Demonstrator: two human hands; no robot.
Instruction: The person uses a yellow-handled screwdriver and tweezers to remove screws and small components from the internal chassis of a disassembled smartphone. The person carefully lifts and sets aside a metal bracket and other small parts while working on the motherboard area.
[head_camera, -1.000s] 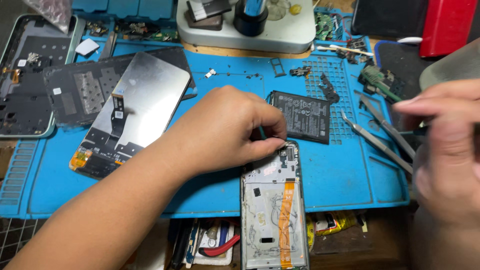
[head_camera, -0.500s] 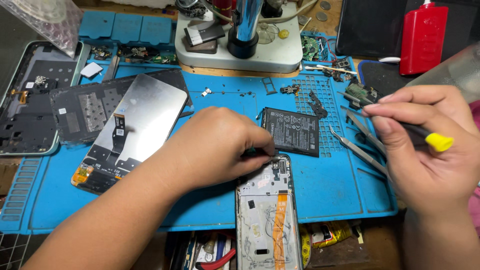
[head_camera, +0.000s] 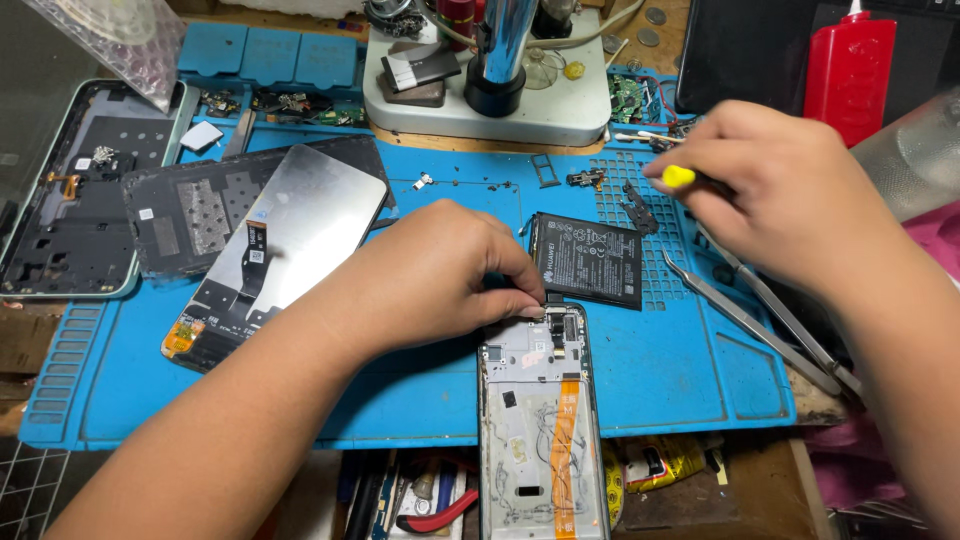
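At the far left a pale-green phone back shell lies open on the blue silicone repair mat, beside a detached silver display panel set diagonally, likely parked clear of the work. The left hand is curled, fingertips pinching at the top end of the opened white phone frame with an orange flex strip, probably steadying it; the frame's lower end overhangs the worktop's near edge. Just above lies a black rectangular battery. The right hand is clenched around a yellow-capped tool, hovering over the mat's right part, where steel tweezers lie near the edge; open mat remains below.
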